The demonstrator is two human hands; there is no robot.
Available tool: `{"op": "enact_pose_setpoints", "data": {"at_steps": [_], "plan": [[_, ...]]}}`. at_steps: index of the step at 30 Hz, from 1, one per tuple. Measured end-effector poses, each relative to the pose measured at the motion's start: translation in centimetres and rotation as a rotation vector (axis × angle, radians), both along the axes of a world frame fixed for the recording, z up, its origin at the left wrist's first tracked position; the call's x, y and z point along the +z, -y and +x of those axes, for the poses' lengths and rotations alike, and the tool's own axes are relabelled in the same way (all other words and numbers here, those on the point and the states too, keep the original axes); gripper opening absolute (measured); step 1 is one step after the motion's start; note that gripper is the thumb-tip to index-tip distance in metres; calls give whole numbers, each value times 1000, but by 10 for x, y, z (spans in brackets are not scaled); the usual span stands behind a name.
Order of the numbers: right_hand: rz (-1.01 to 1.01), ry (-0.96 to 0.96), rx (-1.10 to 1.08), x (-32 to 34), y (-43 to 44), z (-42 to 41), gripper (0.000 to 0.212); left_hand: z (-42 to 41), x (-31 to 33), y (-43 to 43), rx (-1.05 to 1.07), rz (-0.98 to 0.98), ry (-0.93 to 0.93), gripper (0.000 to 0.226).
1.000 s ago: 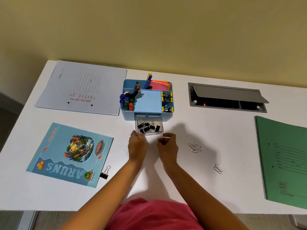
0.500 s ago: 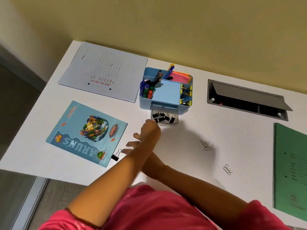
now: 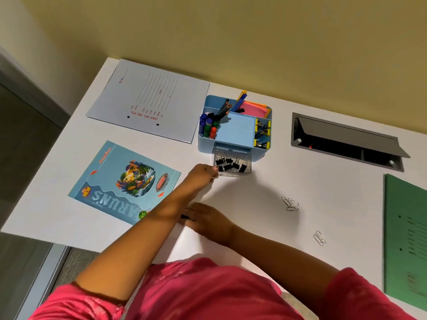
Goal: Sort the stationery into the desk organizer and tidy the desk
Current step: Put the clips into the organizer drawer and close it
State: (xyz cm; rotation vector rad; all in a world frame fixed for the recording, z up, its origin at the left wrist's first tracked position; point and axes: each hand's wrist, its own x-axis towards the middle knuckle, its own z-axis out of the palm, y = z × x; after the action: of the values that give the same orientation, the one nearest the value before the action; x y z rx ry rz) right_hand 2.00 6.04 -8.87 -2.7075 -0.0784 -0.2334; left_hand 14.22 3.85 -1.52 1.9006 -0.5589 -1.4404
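A person's left hand (image 3: 203, 174) grips the front-left corner of the organizer's (image 3: 260, 154) open drawer (image 3: 233, 173) of binder clips (image 3: 228, 166), while the right hand (image 3: 208, 219), passing under the left forearm, reaches a black clip (image 3: 184, 217) beside the notebook (image 3: 124, 181), its grip hidden.

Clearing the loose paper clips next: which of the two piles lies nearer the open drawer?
The far pile, closer to the drawer; the near pile sits farther right, toward the green folder.

Left hand (image 3: 203, 174) reaches forward, forearm crossing over low right hand (image 3: 208, 219).
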Motion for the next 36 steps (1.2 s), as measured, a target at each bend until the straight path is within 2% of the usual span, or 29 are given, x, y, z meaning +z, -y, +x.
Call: {"op": "enact_pose_setpoints", "data": {"at_steps": [3, 6, 11, 18, 23, 26, 31, 36], "plan": [[-72, -5, -108, 3, 17, -24, 31, 2, -4, 0, 11, -7, -12, 25], [-62, -26, -255, 7, 30, -46, 40, 3, -7, 0, 10, -33, -13, 21], [-67, 60, -443, 26, 43, -76, 32, 3, -13, -2, 5, -56, -3, 23], [9, 260, -809, 53, 71, -53, 30, 0, -18, -4, 57, -74, 37, 23], [62, 336, -842, 37, 82, -35, 35, -2, -23, -7, 117, -53, 62, 36], [79, 305, -852, 31, 82, -30, 49, -4, -26, -11, 121, 2, 86, 49], [49, 335, -882, 40, 74, -35, 41, -8, -28, -13, 142, -29, 30, 54], [209, 314, -1263, 38, 51, -39, 41, -8, -30, -12, 153, -53, 89, 54]]}}
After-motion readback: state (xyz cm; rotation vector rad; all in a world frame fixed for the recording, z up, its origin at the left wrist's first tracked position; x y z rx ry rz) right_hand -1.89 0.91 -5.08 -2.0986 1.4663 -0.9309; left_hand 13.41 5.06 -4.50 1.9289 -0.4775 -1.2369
